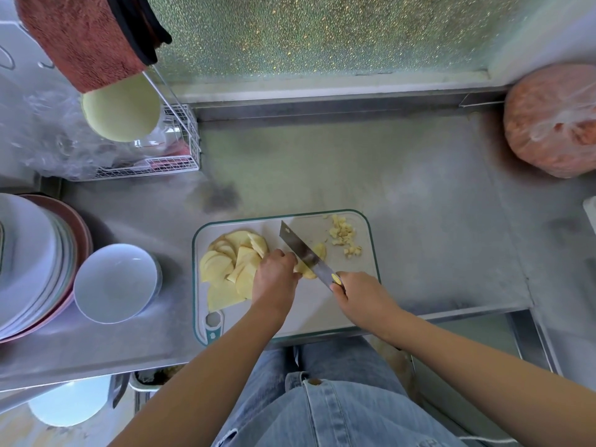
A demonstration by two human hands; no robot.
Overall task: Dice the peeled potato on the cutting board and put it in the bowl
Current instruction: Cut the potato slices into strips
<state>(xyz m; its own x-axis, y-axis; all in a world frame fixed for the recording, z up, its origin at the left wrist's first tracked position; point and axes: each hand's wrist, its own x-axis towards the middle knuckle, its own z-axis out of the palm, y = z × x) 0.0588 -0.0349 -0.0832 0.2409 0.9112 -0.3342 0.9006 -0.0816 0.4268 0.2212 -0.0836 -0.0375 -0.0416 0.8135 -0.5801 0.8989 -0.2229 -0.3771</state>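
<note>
A white cutting board [364, 272] with a teal rim lies on the steel counter. Yellow potato slices [225, 269] are fanned over its left half, and a small heap of diced potato [343, 235] sits at its far right corner. My left hand [275, 279] holds down a small stack of slices [319, 251] mid-board, fingers curled over it. My right hand [358, 293] grips the handle of a knife [303, 250]; its blade crosses that stack. An empty white bowl [116, 282] stands left of the board.
Stacked plates [35, 262] sit at the far left beside the bowl. A wire rack [180, 146] with plastic bags and a pale green bowl is at the back left. A bagged orange lump [551, 121] rests at the back right. The counter's front edge runs under the board.
</note>
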